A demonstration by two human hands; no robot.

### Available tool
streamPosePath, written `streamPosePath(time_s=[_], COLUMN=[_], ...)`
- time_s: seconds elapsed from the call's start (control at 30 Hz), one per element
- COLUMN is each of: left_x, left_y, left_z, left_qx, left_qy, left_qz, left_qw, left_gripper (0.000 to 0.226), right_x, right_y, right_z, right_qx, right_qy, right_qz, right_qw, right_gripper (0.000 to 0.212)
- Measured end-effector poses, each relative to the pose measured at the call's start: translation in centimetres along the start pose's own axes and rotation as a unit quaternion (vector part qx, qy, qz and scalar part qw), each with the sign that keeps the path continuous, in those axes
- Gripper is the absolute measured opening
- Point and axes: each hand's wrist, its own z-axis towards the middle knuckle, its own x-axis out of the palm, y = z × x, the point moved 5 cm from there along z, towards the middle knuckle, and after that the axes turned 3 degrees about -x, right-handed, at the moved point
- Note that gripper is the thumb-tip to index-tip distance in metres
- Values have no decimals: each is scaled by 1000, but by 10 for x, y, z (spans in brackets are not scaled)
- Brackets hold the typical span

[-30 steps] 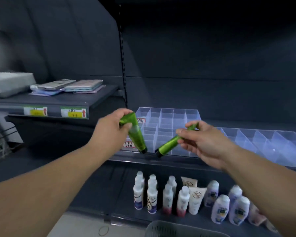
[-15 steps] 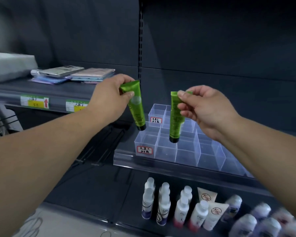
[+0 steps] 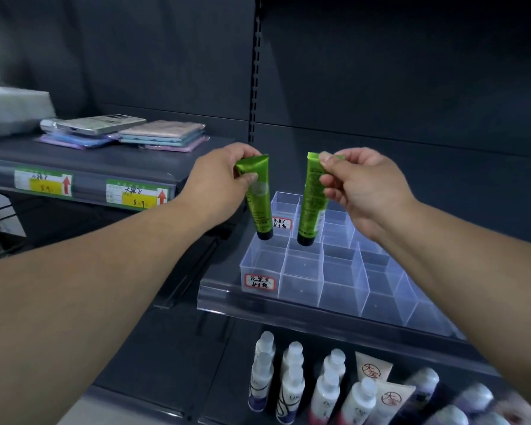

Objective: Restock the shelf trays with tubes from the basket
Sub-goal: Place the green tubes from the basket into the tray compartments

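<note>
- Pinching the flat crimped end of one green tube (image 3: 258, 207), your left hand (image 3: 218, 185) has thumb and curled fingers closed on it; the tube hangs black cap down, leaning a little, over the left column of the clear divided tray (image 3: 301, 289).
- Your right hand (image 3: 362, 188) grips a second green tube (image 3: 311, 207) the same way, fingertips curled on its crimped end, cap down and nearly upright over the tray's next column to the right.
- Both caps sit low over the compartments behind the tray's front row; you cannot tell whether either cap has entered a cell or touches a wall.
- The two tubes are close beside each other but apart.
- A handwritten white label with a red border (image 3: 259, 282) is stuck on the tray's front left corner, and a similar label (image 3: 281, 223) shows farther back in the tray, between the two tubes.
- The tray rests behind a clear shelf-edge strip (image 3: 288, 314) along its front.
- Below the tray stand rows of small white-capped bottles (image 3: 292, 384), with pale cream tubes bearing a red circle mark (image 3: 373, 368) to their right.
- Left of the tray, a higher grey shelf carries yellow-and-green price tags (image 3: 137, 196) on its edge, stacked flat packets (image 3: 163, 134) and a silver phone-like item (image 3: 101, 124) on top.
- Behind the tray rises a slotted upright post (image 3: 253, 72).
</note>
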Motion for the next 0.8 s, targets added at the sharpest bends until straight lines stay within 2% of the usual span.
streamPosePath(time_s=[0.27,0.63,0.8], left_x=[20,57,54], left_y=[10,25,28], left_z=[13,27,35], left_qx=[-4,2,6], left_qy=[16,102,83], left_qz=[11,14,-13], left_qw=[1000,995,996], left_gripper=[25,24,26], right_x=[4,-2,-10], right_y=[-23,-35,-34], right_z=[9,26,37], right_qx=[18,23,9], right_qy=[5,-1,-9], right_qz=[-23,-32,-80], right_qw=[1000,999,997], right_gripper=[14,13,16])
